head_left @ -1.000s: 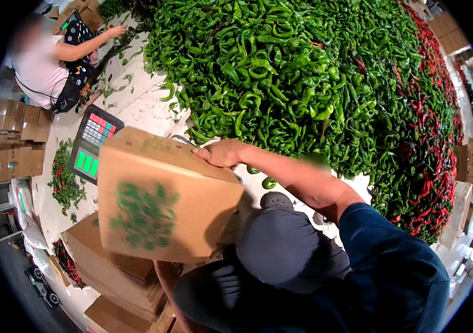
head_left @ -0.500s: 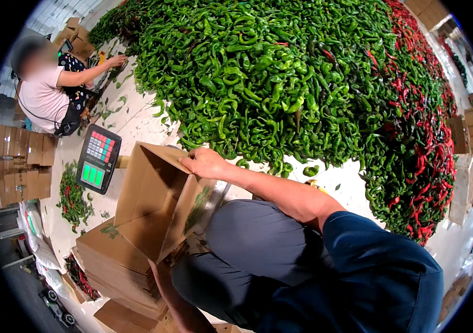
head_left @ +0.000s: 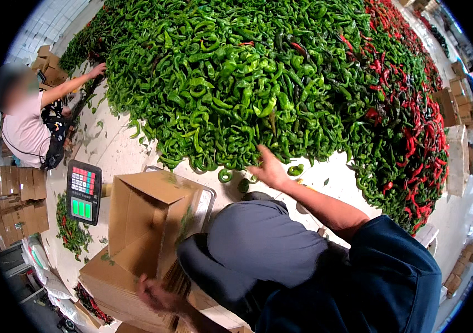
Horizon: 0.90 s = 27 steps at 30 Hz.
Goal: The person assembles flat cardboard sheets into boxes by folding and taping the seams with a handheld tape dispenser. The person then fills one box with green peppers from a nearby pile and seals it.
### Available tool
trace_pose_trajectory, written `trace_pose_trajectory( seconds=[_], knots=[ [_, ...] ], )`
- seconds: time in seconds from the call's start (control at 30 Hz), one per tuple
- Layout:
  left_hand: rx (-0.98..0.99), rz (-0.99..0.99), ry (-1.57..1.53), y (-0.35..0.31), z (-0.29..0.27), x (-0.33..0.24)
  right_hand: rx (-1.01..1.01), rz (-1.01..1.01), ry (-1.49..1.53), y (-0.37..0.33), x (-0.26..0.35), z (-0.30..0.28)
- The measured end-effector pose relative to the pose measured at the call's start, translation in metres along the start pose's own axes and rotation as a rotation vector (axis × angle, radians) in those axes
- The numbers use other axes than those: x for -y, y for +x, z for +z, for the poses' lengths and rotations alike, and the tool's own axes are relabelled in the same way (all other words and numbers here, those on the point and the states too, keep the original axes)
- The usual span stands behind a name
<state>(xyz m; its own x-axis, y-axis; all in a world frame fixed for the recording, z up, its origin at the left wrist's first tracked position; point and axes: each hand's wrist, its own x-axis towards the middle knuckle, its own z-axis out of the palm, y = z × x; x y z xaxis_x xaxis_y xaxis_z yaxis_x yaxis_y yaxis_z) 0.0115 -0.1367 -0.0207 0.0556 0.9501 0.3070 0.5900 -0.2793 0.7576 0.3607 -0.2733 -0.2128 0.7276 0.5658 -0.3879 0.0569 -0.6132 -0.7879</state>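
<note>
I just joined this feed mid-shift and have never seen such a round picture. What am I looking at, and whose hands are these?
There is no machine here: a person wears a wide fisheye camera on the head, looking down, so straight edges bend. The dark blue sleeve and grey lap are the wearer's own. The right hand reaches to the edge of a big pile of green peppers, which turns to red peppers on the right. It looks open and empty. The left hand rests by an open cardboard box, blurred, so its grip is unclear. A scale display sits beside the box. Another person, upper left, also reaches into the pile.
</note>
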Motion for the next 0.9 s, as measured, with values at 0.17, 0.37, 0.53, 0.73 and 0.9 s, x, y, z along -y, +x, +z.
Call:
trace_pose_trajectory(
  seconds=[0.17, 0.37, 0.53, 0.73, 0.9],
  knots=[
    [0.955, -0.356, -0.510, 0.012, 0.156, -0.090, -0.397, -0.192, -0.219, 0.049, 0.025, -0.088],
    [0.905, -1.059, -0.864, 0.026, 0.350, -0.076, -0.314, -0.188, -0.188, 0.211, 0.096, -0.164],
    [0.740, -1.072, -0.862, 0.046, 0.429, -0.075, 0.087, -0.046, -0.535, 0.275, 0.107, -0.160],
    [0.587, 0.027, -0.061, 0.092, 0.473, -0.113, -0.002, -0.074, -0.880, 0.274, 0.080, -0.148],
    [0.804, -0.182, -0.264, 0.145, 0.516, -0.097, -0.075, -0.128, -0.783, 0.223, 0.098, -0.108]
  ],
)
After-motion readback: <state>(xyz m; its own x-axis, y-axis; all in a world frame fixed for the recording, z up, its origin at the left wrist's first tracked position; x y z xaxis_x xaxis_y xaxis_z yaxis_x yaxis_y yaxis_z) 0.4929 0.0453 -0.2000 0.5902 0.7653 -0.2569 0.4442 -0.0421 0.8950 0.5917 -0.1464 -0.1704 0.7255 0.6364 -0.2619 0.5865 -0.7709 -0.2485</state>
